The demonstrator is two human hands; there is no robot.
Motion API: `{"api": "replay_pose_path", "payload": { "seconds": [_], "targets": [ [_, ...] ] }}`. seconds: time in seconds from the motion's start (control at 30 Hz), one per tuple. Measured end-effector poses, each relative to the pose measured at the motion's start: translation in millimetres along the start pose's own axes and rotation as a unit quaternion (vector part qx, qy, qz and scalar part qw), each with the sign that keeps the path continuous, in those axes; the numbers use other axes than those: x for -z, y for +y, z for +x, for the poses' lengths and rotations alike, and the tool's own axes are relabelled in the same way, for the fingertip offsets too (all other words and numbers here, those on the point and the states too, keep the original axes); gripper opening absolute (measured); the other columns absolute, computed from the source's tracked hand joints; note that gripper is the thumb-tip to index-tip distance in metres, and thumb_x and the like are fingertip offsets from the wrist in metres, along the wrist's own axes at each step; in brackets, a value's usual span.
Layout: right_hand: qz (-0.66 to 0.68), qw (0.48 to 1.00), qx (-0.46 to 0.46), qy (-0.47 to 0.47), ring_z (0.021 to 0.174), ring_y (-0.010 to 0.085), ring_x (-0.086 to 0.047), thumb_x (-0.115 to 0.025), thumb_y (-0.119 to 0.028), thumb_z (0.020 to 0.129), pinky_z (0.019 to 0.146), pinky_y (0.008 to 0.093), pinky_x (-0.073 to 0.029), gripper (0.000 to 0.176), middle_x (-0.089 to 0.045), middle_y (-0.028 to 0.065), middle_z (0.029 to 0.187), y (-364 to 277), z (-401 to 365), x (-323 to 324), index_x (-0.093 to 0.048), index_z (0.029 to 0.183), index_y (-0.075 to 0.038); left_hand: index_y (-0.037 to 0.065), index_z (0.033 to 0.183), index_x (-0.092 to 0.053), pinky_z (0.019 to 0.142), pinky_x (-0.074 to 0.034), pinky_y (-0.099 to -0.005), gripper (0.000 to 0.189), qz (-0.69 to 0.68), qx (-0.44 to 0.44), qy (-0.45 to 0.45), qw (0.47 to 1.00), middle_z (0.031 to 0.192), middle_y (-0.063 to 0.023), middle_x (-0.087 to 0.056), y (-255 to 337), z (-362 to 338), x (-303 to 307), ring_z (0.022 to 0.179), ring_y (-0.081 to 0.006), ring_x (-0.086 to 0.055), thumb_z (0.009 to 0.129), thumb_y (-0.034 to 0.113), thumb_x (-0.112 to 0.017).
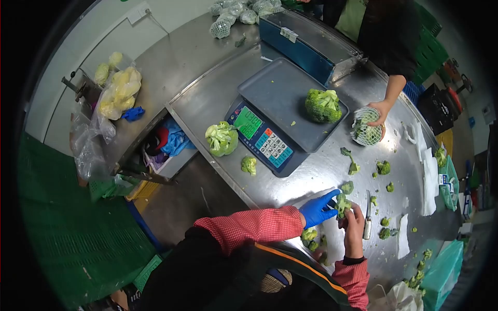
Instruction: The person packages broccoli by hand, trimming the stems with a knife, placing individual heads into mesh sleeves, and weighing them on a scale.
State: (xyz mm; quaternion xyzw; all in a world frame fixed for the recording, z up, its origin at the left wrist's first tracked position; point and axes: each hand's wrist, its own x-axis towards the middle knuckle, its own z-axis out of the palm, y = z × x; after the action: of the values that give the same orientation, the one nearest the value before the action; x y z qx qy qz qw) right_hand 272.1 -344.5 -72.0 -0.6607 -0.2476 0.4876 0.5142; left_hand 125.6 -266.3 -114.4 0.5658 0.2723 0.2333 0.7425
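On the steel table [207,111], a loose broccoli head [221,138] is lying just beside the scale [263,139], whose tray is bearing a second broccoli head [322,105]. Near the table's front edge, the blue-gloved left hand [317,210] is reaching with fingers spread, its tips touching a broccoli floret [342,205], which the bare right hand [354,223] is gripping from the other side. A knife [367,220] is lying just right of it. Farther back, a co-worker's hand [382,110] is clutching a netted broccoli [365,129].

Scale display [249,122] digits unreadable, co-worker [386,31] cut off at top, floret [342,203] partly hidden
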Motion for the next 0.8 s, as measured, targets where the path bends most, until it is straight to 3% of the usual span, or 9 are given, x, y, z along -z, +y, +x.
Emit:
{"api": "replay_pose_path", "payload": {
  "seconds": [0.07,0.2,0.27,0.37,0.47,0.6,0.7,0.8],
  "targets": [
    [-0.020,1.000,-0.002,-0.006,0.051,0.0077,-0.048,-0.051,-0.011,0.087,0.046,0.0214,-0.037,0.027,-0.057,0.0030,0.067,2.4,0.0,-1.9,-0.054,0.112,-0.001,0.010,0.141,-0.032,0.083,-0.047,-0.0284,0.063,0.009,-0.019,0.008,1.000,0.108,-0.0069,-0.054,-11.0,1.7,4.5,0.093,-0.0129,-0.053,0.085,0.007,-0.062],
    [-0.009,1.000,-0.012,-0.003,0.053,0.0064,-0.046,-0.056,-0.013,0.087,0.046,0.0211,-0.037,0.031,-0.057,0.0023,0.066,17.2,8.8,-10.4,-0.053,0.116,-0.005,0.010,0.141,-0.033,0.080,-0.047,-0.0243,0.060,-0.028,0.053,0.034,0.998,0.101,-0.0050,-0.057,-20.6,-3.4,14.6,0.089,-0.0099,-0.054,0.087,0.006,-0.059],
    [-0.070,0.997,-0.014,0.021,0.055,0.0068,-0.047,-0.058,-0.017,0.086,0.048,0.0221,-0.038,0.032,-0.057,0.0023,0.066,27.1,16.1,-10.5,-0.053,0.115,-0.004,0.009,0.139,-0.036,0.080,-0.047,-0.0236,0.056,-0.019,0.058,0.057,0.996,0.097,-0.0046,-0.058,-31.0,-2.6,22.7,0.086,-0.0104,-0.055,0.088,0.005,-0.058],
    [-0.210,0.974,0.019,0.086,0.058,0.0180,-0.059,-0.059,-0.025,0.084,0.056,0.0299,-0.046,0.039,-0.063,0.0103,0.067,37.4,20.1,-2.7,-0.053,0.115,-0.005,0.006,0.131,-0.045,0.080,-0.048,-0.0253,0.044,0.042,0.062,0.066,0.995,0.096,-0.0070,-0.061,-56.0,-2.0,45.3,0.087,-0.0134,-0.059,0.089,0.004,-0.056],
    [-0.269,0.956,0.019,0.118,0.064,0.0268,-0.063,-0.060,-0.032,0.083,0.061,0.0343,-0.049,0.042,-0.064,0.0138,0.069,35.7,17.6,8.9,-0.053,0.116,-0.006,0.004,0.122,-0.054,0.075,-0.048,-0.0232,0.035,0.010,0.101,0.071,0.992,0.092,-0.0055,-0.063,-43.4,-3.8,54.4,0.083,-0.0100,-0.059,0.088,0.007,-0.060],
    [-0.434,0.899,0.046,0.046,0.068,0.0327,-0.063,-0.061,-0.036,0.083,0.062,0.0385,-0.050,0.042,-0.065,0.0140,0.072,29.7,22.5,27.0,-0.055,0.115,-0.009,-0.001,0.119,-0.052,0.080,-0.050,-0.0277,0.030,0.071,0.128,0.057,0.988,0.097,-0.0113,-0.063,-34.6,2.0,58.2,0.087,-0.0163,-0.061,0.090,0.006,-0.055],
    [-0.449,0.877,0.100,0.140,0.068,0.0319,-0.063,-0.060,-0.033,0.084,0.061,0.0394,-0.049,0.041,-0.064,0.0130,0.073,3.3,58.9,57.9,-0.053,0.117,-0.010,-0.003,0.118,-0.053,0.080,-0.050,-0.0281,0.029,0.071,0.124,0.054,0.988,0.098,-0.0118,-0.063,-27.1,10.6,52.9,0.088,-0.0166,-0.061,0.090,0.006,-0.053],
    [-0.525,0.792,0.195,0.242,0.079,0.0328,-0.061,-0.062,-0.023,0.080,0.064,0.0394,-0.049,0.044,-0.059,0.0154,0.089,-24.0,120.2,103.4,-0.049,0.122,-0.013,-0.004,0.117,-0.053,0.081,-0.050,-0.0284,0.028,0.074,0.097,0.058,0.991,0.100,-0.0121,-0.062,-21.9,20.9,44.6,0.089,-0.0166,-0.061,0.091,0.005,-0.052]
  ]
}}
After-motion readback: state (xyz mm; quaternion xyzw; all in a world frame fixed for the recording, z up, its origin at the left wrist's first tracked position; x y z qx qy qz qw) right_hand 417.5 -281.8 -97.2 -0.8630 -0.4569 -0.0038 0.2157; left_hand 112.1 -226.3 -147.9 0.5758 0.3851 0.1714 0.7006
